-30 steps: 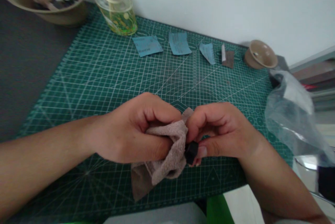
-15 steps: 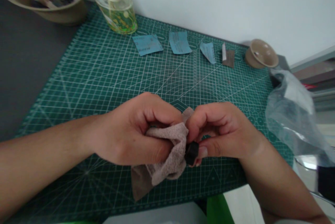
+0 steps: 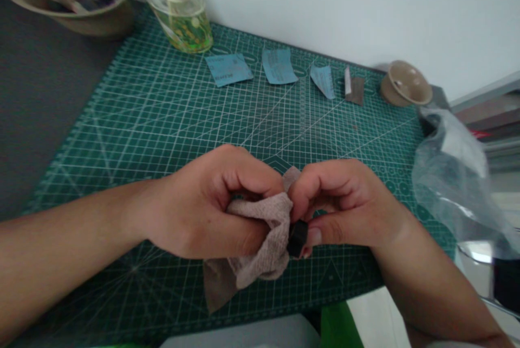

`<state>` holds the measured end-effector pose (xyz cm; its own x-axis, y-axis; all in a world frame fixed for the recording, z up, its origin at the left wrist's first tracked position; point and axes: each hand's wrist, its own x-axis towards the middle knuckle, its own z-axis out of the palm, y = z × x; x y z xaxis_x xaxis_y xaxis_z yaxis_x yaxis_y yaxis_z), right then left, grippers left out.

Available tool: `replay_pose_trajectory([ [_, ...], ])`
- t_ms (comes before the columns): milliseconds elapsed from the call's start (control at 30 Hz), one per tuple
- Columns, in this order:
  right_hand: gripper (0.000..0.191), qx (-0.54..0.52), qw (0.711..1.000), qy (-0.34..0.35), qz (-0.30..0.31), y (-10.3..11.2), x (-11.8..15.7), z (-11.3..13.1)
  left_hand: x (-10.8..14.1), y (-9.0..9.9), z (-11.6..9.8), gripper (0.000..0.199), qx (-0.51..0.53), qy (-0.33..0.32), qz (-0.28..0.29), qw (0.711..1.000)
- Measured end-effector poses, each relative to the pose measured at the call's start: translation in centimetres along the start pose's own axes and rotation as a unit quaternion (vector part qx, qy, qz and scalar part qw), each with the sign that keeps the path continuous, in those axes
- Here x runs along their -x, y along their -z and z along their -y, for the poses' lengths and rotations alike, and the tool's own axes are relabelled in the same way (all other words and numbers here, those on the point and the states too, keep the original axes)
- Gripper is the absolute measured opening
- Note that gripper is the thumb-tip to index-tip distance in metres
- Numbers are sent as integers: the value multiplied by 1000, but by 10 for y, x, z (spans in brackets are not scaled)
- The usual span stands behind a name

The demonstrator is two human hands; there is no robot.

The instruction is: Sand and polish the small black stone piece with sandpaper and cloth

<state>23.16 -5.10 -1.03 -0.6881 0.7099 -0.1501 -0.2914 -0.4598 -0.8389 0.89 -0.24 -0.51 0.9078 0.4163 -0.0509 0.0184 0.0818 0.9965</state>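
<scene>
Dusty-pink cloth, and we have it bunched right in the middle of the action! Our left hand is closed on it, thumb pressed across the folds and fingers curled behind, a loose corner hanging toward the near edge of the green cutting mat. Over to our right hand: fingers bent, thumb tip pressed to the side of a small black piece, index finger at the cloth's upper edge. That dark, faceted piece sits between our two hands, touching the cloth, held above the mat.

Now along the back of the mat we see three blue paper pieces in a row, then a white strip beside a brown scrap, and a small tan bowl at the far right corner. Far left, there's our clear bottle with its cream top and yellow-green contents, and next to it a wide bowl of mixed dark and pale pieces on the dark grey counter. Out on the right, we've got a crumpled plastic bag lying over the mat's edge.
</scene>
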Motion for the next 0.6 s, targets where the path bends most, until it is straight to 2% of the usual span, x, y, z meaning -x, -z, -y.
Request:
replay_pose_trajectory([
  [433,24,16,1000,15,1,1,0,0,-2,1,1,7,-11,-11,-5,1000],
  [600,22,62,998,28,-1,2,-1,2,-2,1,1,9,-26,-18,-9,999],
])
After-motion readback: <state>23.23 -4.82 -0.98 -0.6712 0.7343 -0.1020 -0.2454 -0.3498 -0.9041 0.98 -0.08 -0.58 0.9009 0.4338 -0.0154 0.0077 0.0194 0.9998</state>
